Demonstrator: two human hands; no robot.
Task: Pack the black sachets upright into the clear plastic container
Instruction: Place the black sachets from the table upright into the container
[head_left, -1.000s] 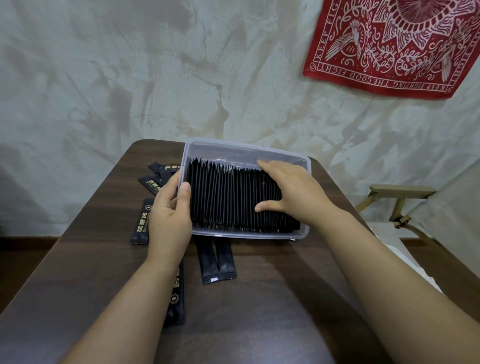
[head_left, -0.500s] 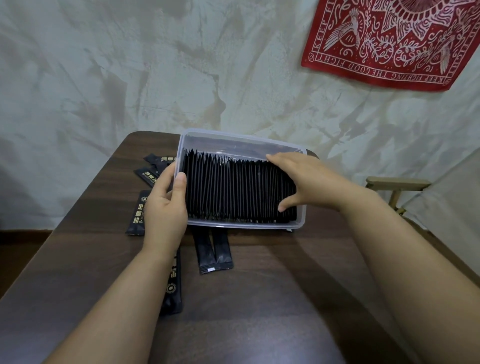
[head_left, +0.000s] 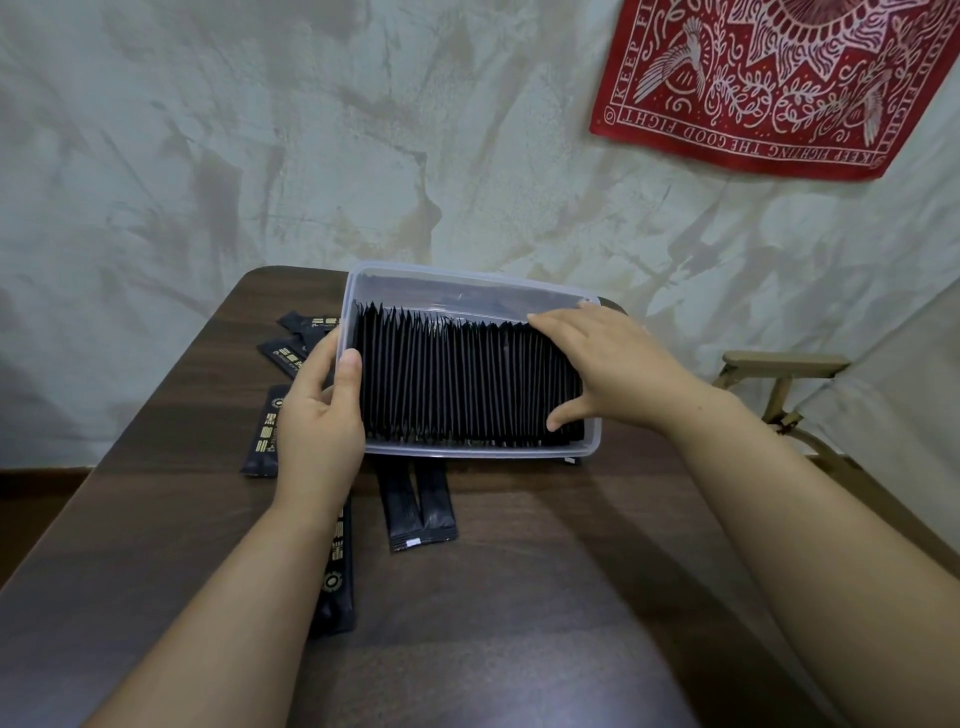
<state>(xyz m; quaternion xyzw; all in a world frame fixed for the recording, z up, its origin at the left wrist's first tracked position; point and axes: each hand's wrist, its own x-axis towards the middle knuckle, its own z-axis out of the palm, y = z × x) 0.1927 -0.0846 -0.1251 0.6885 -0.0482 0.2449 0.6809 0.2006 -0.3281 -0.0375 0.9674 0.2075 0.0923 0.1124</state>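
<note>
Head view: our right hand (head_left: 608, 369) has slid from mid-row to the right end of the black sachets (head_left: 457, 384), fingers flat across their tops. Our left hand (head_left: 319, 421) still grips the left wall of the clear plastic container (head_left: 467, 283), where the sachets stand upright, on the table (head_left: 519, 597).

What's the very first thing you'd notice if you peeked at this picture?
Probably the clear plastic container in the middle of the dark table, crammed with a long row of black sachets standing upright. The left hand holds its left end, while the right hand rests on the sachets at the right end. A bright red patterned cloth hangs on the wall, top right.
</note>
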